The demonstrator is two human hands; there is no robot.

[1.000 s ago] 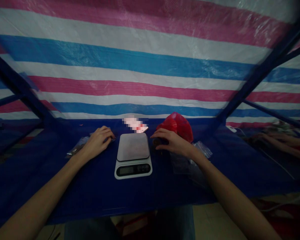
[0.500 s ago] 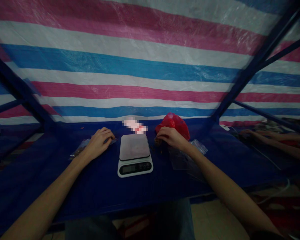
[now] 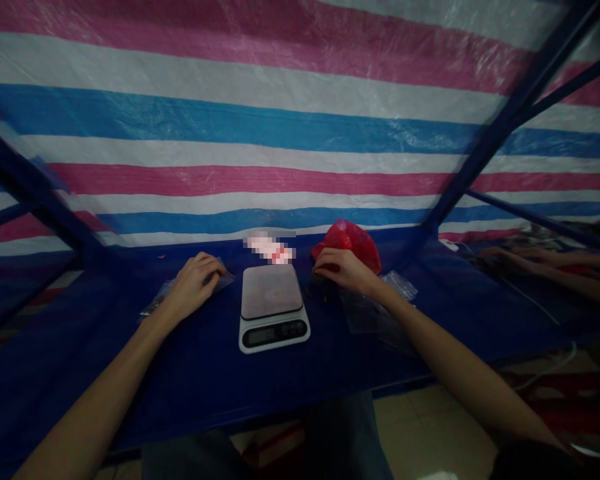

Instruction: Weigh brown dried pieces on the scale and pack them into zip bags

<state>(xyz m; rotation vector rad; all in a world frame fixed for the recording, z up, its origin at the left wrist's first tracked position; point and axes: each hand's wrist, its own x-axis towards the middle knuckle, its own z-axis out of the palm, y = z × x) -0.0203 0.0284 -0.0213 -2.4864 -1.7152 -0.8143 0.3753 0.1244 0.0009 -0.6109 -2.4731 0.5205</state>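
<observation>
A white kitchen scale with a grey weighing plate and a dark display panel sits between my hands on the blue table. To its left, my left hand is closed, its curled fingers on a clear plastic bag. Behind that wrist lies another clear bag with something dark in it. My right hand is closed at the near side of a crumpled red plastic bag, fingertips bent down together. What they hold is hidden. Small dark bits lie below those fingertips.
Flat clear bags lie under and beside my right forearm. A blurred-out pale item is behind the scale. Blue metal posts rise on both sides before a striped tarp. At right are another person's arms and a white cable.
My view has shifted slightly, and both hands stay near the same spots. A brown piece visible under my right fingertips before is now hardly visible there.
</observation>
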